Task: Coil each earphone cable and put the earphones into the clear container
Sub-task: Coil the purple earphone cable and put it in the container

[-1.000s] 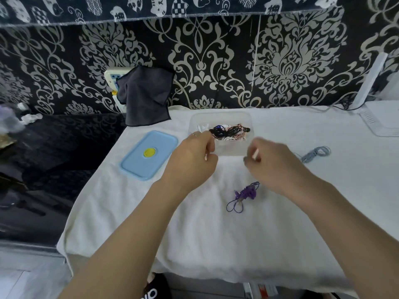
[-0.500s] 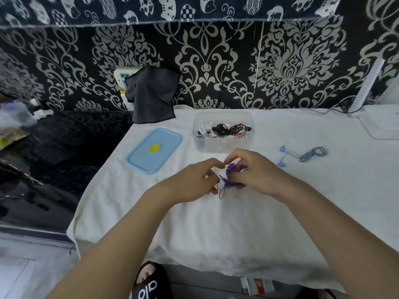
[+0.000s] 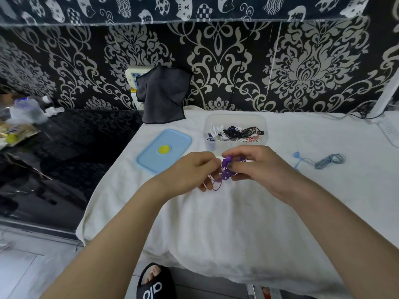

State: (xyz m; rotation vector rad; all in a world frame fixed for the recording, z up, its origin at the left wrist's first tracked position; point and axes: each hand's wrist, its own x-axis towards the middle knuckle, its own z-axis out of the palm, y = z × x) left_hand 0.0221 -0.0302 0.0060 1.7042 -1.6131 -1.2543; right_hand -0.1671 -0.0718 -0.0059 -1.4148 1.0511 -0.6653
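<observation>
The purple earphones point(image 3: 225, 172) hang in a loose bundle between both hands, just above the white cloth. My left hand point(image 3: 192, 172) pinches the cable from the left. From the right, my right hand point(image 3: 257, 169) grips the bundle with thumb and fingers. A loop of purple cable droops below the fingers. The clear container point(image 3: 235, 120) stands just behind the hands and holds several coiled earphones in black, white and red. Blue-grey earphones point(image 3: 323, 161) lie on the cloth to the right, cable partly bunched.
A light blue lid point(image 3: 164, 151) with a yellow dot lies left of the container. A dark cloth point(image 3: 163, 94) hangs against the wall behind. The white-covered table point(image 3: 216, 223) ends at its left edge beside a black surface. A white device point(image 3: 388, 128) sits far right.
Both hands came back from the container to the purple earphones, picked them up off the cloth, and now hold them a little higher and closer to the container.
</observation>
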